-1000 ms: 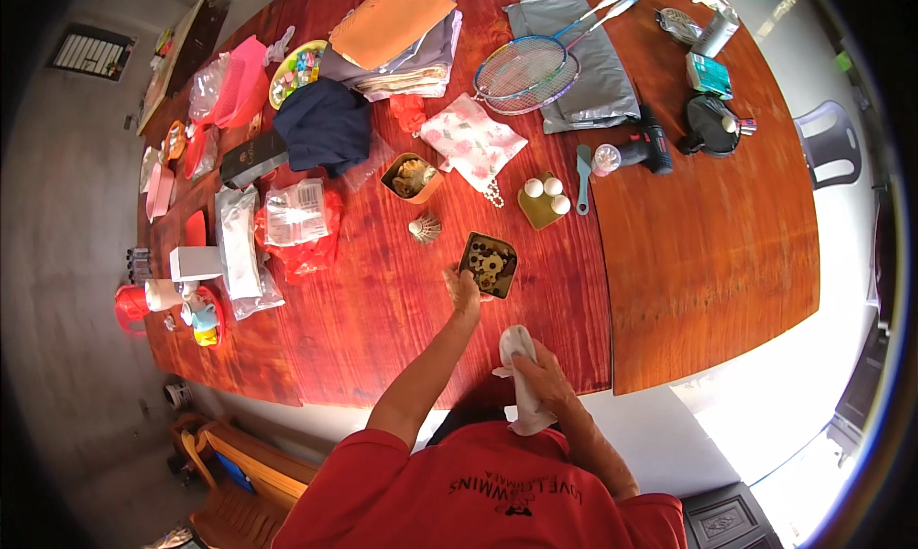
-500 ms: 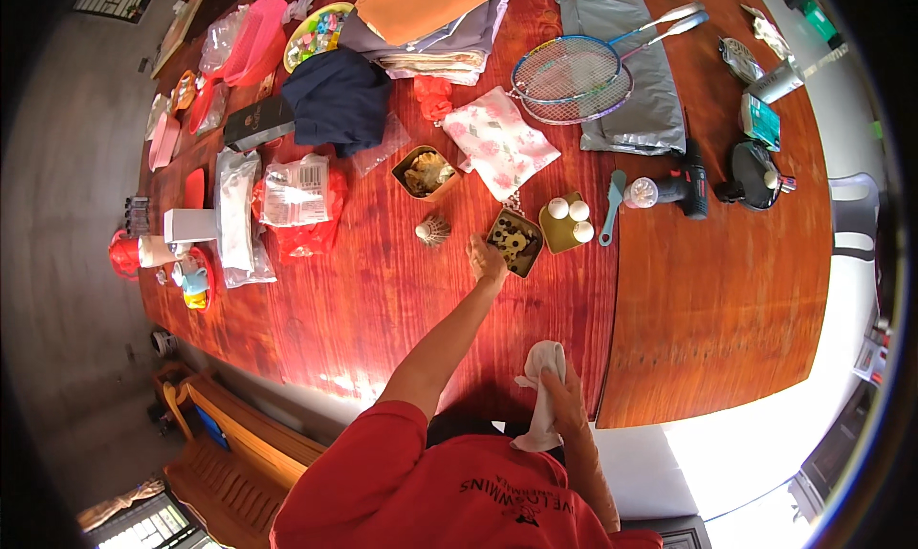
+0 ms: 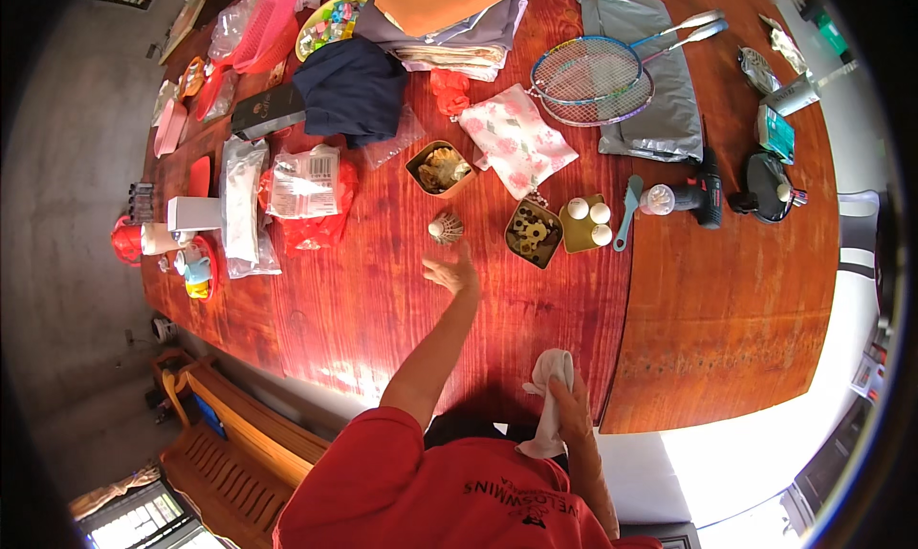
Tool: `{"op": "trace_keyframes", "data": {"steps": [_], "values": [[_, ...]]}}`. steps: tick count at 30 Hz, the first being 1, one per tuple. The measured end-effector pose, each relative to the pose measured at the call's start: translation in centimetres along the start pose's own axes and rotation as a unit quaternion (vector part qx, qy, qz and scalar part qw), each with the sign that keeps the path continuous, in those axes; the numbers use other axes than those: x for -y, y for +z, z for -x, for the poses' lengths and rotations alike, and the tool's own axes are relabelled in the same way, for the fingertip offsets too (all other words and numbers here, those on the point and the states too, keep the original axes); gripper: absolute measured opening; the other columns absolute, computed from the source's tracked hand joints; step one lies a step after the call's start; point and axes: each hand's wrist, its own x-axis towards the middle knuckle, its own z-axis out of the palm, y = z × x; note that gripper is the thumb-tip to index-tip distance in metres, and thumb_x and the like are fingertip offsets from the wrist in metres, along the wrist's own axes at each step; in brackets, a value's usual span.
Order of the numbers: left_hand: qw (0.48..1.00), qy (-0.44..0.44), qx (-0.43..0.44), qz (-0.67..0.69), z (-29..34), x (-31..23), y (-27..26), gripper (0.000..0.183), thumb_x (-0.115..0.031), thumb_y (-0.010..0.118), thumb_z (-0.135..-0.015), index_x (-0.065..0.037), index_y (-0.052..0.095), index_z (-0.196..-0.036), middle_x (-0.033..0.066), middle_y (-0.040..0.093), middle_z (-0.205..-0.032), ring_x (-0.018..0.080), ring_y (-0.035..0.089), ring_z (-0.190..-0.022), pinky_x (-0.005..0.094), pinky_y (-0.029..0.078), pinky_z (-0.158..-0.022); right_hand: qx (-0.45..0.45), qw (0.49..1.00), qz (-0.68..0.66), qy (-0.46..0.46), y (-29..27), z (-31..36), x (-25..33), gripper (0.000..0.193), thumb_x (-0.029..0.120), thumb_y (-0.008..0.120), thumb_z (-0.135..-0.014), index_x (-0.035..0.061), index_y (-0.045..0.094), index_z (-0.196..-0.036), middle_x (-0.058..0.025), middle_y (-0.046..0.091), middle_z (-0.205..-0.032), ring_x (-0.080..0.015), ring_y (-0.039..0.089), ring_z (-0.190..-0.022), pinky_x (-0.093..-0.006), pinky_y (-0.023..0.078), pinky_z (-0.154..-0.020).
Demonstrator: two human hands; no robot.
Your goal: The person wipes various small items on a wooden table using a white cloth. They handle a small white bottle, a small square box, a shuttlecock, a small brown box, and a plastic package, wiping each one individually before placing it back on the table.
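My left hand (image 3: 452, 274) reaches out over the red-brown table with its fingers apart, holding nothing. Just beyond its fingertips a shuttlecock (image 3: 446, 228) lies on the wood; whether they touch it I cannot tell. Close to my body, my right hand (image 3: 575, 407) grips a crumpled white cloth (image 3: 549, 396). To the right of my left hand sits a small box of dark and yellowish round pieces (image 3: 534, 234). A box with three white balls (image 3: 570, 235) stands against it. Behind the shuttlecock is another box (image 3: 417, 177) holding pale brown, shell-like pieces.
Two badminton rackets (image 3: 593, 80) rest partly on a grey plastic bag (image 3: 660, 133). A teal-handled tool (image 3: 628, 214) and a drill (image 3: 710, 190) lie to the right. A floral cloth (image 3: 516, 140), navy fabric (image 3: 351, 92) and packaged items (image 3: 304, 187) occupy the far and left areas.
My left hand has moved left, from the box of dark and yellowish pieces to near the shuttlecock. My right hand still grips the white cloth. The view has shifted slightly.
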Motion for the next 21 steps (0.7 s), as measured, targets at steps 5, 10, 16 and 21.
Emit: {"op": "trace_keyframes", "data": {"steps": [5,10,16,21], "values": [[0.986,0.142,0.086,-0.029,-5.1,-1.2,-1.7,0.062,-0.025,0.075,-0.074,-0.017,0.044,-0.128,0.0189,0.033,-0.123,0.0377,0.030,-0.119,0.0557,0.034,-0.093,-0.019,0.999,0.027,0.018,2.2,2.1,2.7,0.035,0.010,0.047,-0.087,-0.0082,0.048,-0.117,-0.0119,0.056,-0.103,-0.0195,0.059,-0.090,-0.0337,0.051,-0.080],[0.959,0.175,0.210,0.078,-6.1,0.0,-2.9,0.039,-0.035,0.065,-0.084,-0.010,0.056,-0.113,0.0063,0.052,-0.095,0.0219,0.052,-0.090,0.0402,0.046,-0.076,0.006,0.999,0.035,-0.016,2.5,2.9,1.7,0.034,0.008,0.046,-0.087,-0.0079,0.048,-0.118,-0.0118,0.057,-0.102,-0.0204,0.061,-0.090,-0.0339,0.051,-0.077],[0.834,0.138,0.496,0.199,2.9,-3.8,-11.6,0.046,-0.040,0.048,-0.094,-0.004,0.048,-0.123,0.0018,0.057,-0.080,0.0125,0.057,-0.071,0.0304,0.047,-0.064,-0.023,0.946,0.264,-0.186,5.0,3.0,5.6,0.036,0.007,0.053,-0.084,-0.0039,0.050,-0.118,-0.0183,0.060,-0.099,-0.0267,0.063,-0.091,-0.0359,0.050,-0.075],[0.710,0.071,0.642,0.281,7.7,-3.8,-16.8,0.053,-0.043,0.040,-0.096,-0.003,0.041,-0.131,0.0034,0.061,-0.094,0.0119,0.060,-0.086,0.0296,0.050,-0.075,-0.034,0.796,0.443,-0.411,10.4,5.1,12.0,0.043,0.010,0.063,-0.082,0.0022,0.052,-0.123,-0.0234,0.052,-0.117,-0.0371,0.058,-0.100,-0.0406,0.049,-0.084]]}}
